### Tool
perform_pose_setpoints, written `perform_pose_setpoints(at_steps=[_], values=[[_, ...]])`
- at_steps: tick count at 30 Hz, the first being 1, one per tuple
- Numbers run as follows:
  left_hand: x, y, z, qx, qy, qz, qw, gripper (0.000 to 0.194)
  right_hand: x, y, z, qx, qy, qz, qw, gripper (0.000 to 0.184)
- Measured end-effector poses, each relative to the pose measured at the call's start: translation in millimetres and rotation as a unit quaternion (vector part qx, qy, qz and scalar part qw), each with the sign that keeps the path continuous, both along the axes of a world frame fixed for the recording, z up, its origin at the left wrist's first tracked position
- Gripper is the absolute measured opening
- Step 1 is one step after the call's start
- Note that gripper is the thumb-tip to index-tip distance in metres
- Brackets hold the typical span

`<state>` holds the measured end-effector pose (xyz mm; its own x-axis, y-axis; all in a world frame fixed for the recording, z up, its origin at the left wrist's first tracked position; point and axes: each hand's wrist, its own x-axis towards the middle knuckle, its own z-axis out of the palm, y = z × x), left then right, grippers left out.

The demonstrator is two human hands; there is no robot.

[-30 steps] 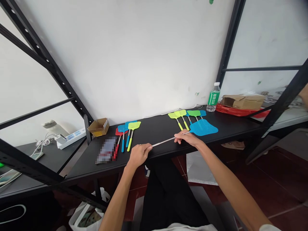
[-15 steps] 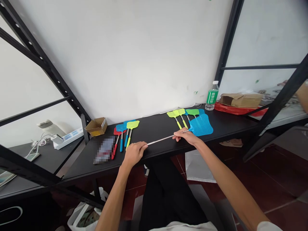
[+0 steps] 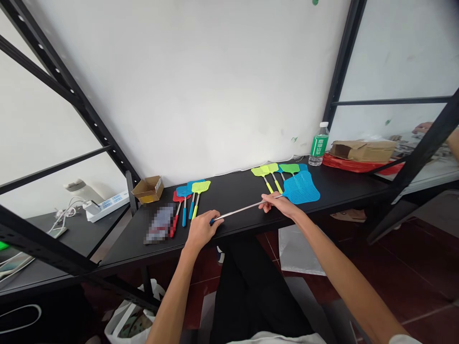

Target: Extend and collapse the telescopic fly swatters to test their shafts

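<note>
A blue fly swatter point(image 3: 301, 187) with a long metal shaft stretches between my hands above the front of the black table. My left hand point(image 3: 204, 229) is closed on its blue handle end, part of which shows past the fingers. Close to the blue head, my right hand point(image 3: 278, 203) pinches the shaft. Left of centre lie a red swatter point(image 3: 174, 224), blue ones, and a yellow-green swatter point(image 3: 201, 187). Behind the held head are more swatters: yellow-green ones point(image 3: 260, 172), a green one point(image 3: 289, 168) and blue ones partly hidden.
On the black table point(image 3: 233, 184) stand a small open cardboard box point(image 3: 147, 190) and a water bottle point(image 3: 319, 144). A blurred flat item point(image 3: 159, 224) lies at the left. Another box point(image 3: 362, 150) rests on red plastic at the right. Black rack posts point(image 3: 344, 62) flank the table.
My left hand's grip has loosened a little, so the blue handle tip now shows. The view has shifted slightly; the swatter remains held in both hands.
</note>
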<state>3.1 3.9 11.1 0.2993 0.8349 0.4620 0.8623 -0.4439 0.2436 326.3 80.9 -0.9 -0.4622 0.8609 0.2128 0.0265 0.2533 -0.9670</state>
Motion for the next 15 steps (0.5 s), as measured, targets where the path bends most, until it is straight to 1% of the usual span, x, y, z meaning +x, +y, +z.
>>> perform_pose_setpoints(at_steps=[3, 9, 15], values=[[0.0, -0.1, -1.1, 0.004, -0.004, 0.000, 1.000, 0.018, -0.9, -1.5, 2.4, -0.001, -0.013, 0.008, 1.000, 0.056], [-1.7, 1.2, -3.6, 0.002, 0.002, -0.010, 1.000, 0.026, 0.5, -1.0, 1.7, 0.004, -0.007, 0.013, 1.000, 0.047], [-3.5, 4.4, -7.2, 0.029, 0.022, 0.001, 0.999, 0.037, 3.9, 0.9, 0.2, 0.013, -0.010, 0.004, 1.000, 0.045]])
